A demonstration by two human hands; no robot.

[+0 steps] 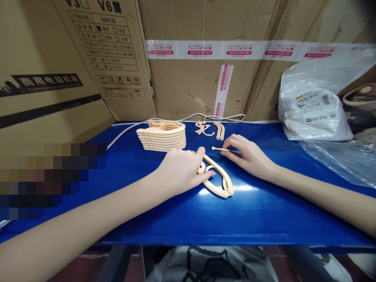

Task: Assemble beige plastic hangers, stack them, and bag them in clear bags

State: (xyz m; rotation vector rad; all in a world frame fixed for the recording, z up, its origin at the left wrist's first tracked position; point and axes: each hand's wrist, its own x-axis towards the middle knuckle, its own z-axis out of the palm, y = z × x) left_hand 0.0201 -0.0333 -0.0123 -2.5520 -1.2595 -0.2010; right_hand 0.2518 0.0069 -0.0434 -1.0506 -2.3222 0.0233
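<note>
Cream plastic parts, which look like folding clothes hangers, are on the blue table (164,219). My left hand (185,170) grips one folded hanger (217,167) near the table's middle, thumb across its inner part. To its right, my right hand (243,150) pinches a thin cream piece with a knobbed tip (217,148), pointing left just above the hanger. Part of that piece is hidden by my fingers. Behind my left hand stands a neat stack of matching hangers (161,139). Several loose curved hooks (202,128) and a pair of straight arm pieces (219,131) lie further back.
Cardboard boxes (188,86) wall off the back and left. A white cable (129,128) runs along the rear edge. Clear plastic packaging with a white parcel (315,109) occupies the back right. At the left, one area is pixelated.
</note>
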